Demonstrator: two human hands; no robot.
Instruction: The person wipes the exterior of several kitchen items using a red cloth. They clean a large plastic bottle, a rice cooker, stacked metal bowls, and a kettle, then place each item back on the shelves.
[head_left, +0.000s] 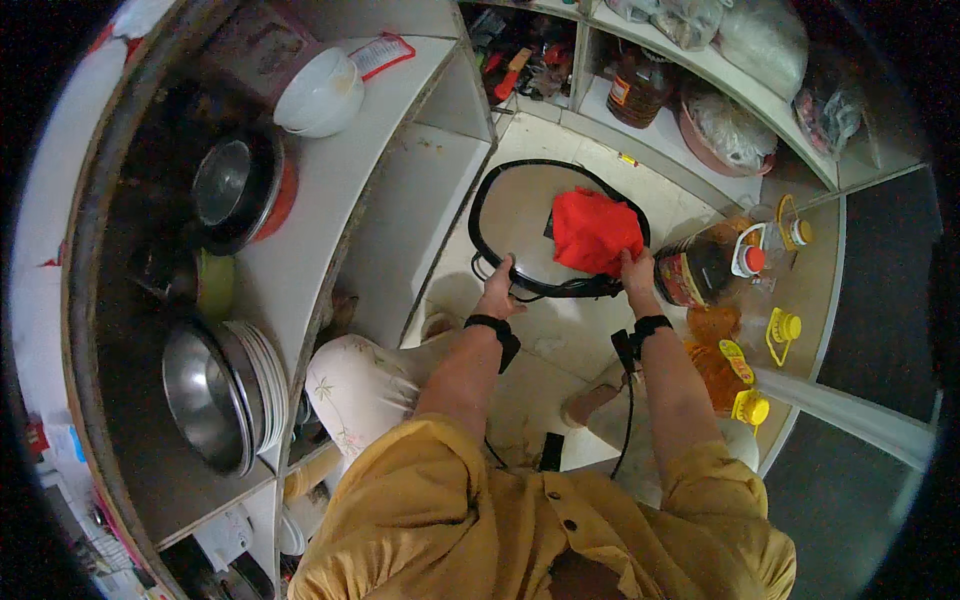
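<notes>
A wide oval object [520,215] with a flat beige top and a thick black rim is at the middle, over the tiled floor; I cannot make out its kind. A crumpled red cloth or bag [590,232] lies on its right part, over a small dark patch. My left hand [497,288] grips the near left of the rim, thumb on top. At the near right my right hand [637,275] is closed on the rim, its thumb against the red bundle. The fingers beneath are partly hidden. Each wrist wears a black band.
Right of the oval object stand a dark jug with a red cap [690,270] and several yellow-capped oil bottles [715,370]. On the left, a shelf [290,250] bears white bowls [320,95], pans and metal basins [205,395]. Cubbies behind hold a brown jug [638,90] and a pink basin [700,135].
</notes>
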